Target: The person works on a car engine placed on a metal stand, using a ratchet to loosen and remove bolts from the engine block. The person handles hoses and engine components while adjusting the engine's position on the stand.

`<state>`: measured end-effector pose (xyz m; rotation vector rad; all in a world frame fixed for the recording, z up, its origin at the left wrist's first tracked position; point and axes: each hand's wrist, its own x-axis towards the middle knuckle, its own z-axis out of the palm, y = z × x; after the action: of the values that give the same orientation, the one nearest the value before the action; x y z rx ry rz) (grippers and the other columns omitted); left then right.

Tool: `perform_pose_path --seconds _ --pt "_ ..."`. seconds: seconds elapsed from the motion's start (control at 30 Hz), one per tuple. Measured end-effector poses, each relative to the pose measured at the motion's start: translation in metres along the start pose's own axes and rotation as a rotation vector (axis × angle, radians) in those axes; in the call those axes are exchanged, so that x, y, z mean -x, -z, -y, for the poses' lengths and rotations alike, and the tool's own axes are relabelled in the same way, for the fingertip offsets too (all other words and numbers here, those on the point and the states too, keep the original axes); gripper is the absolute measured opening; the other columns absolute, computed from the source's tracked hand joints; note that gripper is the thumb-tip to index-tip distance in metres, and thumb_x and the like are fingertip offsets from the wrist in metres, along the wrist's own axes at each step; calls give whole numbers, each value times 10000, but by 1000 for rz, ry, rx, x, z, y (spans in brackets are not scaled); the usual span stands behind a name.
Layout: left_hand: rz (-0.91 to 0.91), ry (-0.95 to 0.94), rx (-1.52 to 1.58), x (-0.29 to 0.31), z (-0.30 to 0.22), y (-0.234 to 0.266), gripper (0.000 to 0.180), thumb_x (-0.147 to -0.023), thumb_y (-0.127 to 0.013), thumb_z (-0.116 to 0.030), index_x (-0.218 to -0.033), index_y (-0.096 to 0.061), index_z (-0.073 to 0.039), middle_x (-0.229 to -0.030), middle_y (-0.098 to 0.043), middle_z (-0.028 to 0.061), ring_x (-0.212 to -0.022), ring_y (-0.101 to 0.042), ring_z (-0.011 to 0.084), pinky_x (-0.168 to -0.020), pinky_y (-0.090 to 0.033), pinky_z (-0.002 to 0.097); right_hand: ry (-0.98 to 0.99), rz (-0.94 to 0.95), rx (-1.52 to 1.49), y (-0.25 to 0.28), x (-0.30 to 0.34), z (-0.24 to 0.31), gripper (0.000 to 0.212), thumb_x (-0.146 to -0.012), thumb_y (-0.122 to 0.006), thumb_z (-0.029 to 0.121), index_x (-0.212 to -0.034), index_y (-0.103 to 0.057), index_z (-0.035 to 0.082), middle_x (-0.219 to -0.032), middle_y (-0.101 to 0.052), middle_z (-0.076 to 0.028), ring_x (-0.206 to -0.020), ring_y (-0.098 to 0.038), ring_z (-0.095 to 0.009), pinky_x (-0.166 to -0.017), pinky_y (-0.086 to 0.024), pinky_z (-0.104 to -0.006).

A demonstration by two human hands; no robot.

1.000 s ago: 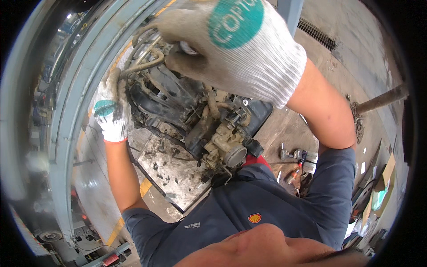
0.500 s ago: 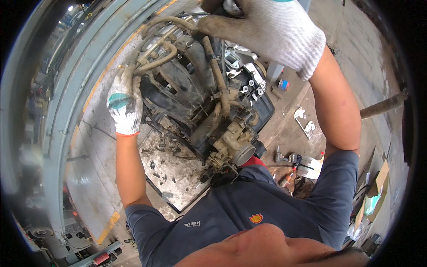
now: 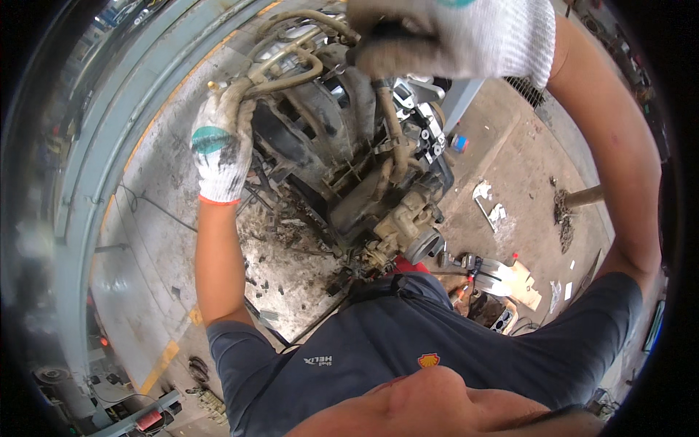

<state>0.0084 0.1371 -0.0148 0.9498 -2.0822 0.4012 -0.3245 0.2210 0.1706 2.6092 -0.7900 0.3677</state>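
Engine (image 3: 342, 149) is standing before the person, its throttle (image 3: 411, 227) facing the shirt (image 3: 349, 335). The left hand (image 3: 222, 142) is gripping the near end of a hose (image 3: 284, 86), fingers curling round together. The right hand (image 3: 466, 36) is reaching over the far side, fingers bending; I cannot tell what, if anything, they are pinching. A hard pull by the left hand would be risking a split hose; a grimy glove could be causing a slip. Compared with half a second ago, both hands and engine are appearing farther right and higher.
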Motion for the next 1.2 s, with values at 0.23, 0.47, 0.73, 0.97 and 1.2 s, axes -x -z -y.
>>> perform_pose_path --seconds 0.23,0.47,0.73,0.97,1.2 --pt "-8 -23 22 5 3 -8 275 -972 -717 -91 -1245 -751 -87 -1186 -755 177 -1106 -723 382 -960 -577 460 -694 -250 -108 -31 18 32 300 -911 -819 352 -837 -744 71 -741 -719 -130 -618 -705 -303 -588 -553 -407" --pt "9 -3 62 5 9 -3 282 -967 -721 -83 -1247 -755 -94 -1161 -767 173 -1090 -730 389 -965 -578 463 -8 -5 239 -16 -6 10 322 -993 -713 435 -936 -663 122 -625 -609 -50 -639 -668 -241 -742 -564 -446" --pt "-24 57 195 9 10 -9 262 -973 -720 -89 -1233 -755 -76 -1140 -766 169 -1079 -738 358 -937 -585 447 -881 107 24 -16 -3 43 385 -1004 -685 436 -981 -752 57 -771 -730 -188 -713 -718 -393 -678 -582 -476" --pt "-93 70 244 8 10 -17 272 -936 -762 -137 -1209 -760 -125 -1070 -762 142 -1019 -712 381 -900 -570 485 301 99 304 9 -31 23 273 -946 -716 377 -837 -565 177 -650 -541 -12 -652 -596 -271 -680 -471 -413" --pt "-84 80 228 15 15 -17 261 -976 -728 -161 -1226 -766 -98 -1125 -762 155 -1068 -711 374 -937 -566 458 -907 51 51 -36 14 33 386 -1082 -626 425 -1063 -745 59 -844 -722 -131 -798 -714 -272 -726 -532 -388"
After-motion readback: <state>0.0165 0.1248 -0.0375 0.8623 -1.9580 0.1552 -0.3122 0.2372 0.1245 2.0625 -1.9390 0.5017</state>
